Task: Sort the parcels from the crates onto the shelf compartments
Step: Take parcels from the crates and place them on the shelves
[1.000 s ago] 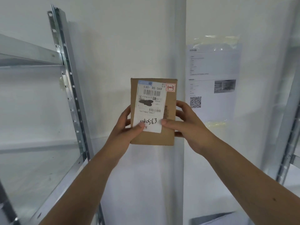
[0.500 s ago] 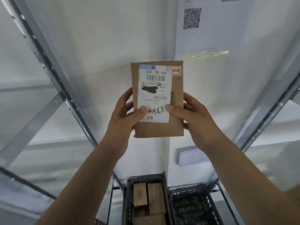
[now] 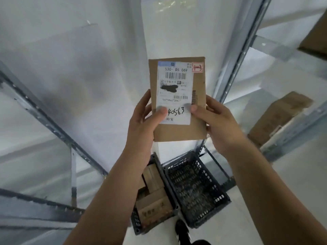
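Left hand [image 3: 141,126] and right hand [image 3: 221,124] pinch the flat cardboard parcel [image 3: 178,101] by its lower edges; misreading its red "1-3" sticker [image 3: 197,67] risks shelving it in the wrong compartment.

bright even light, soft shadows, motion blur, wide-angle bending at edges

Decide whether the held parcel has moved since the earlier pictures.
Yes: the parcel has dropped from beside the wall notice to well below it, toward the crates.

Left hand [image 3: 143,125] and right hand [image 3: 223,128] aloft — both pinch parcel [image 3: 199,85].
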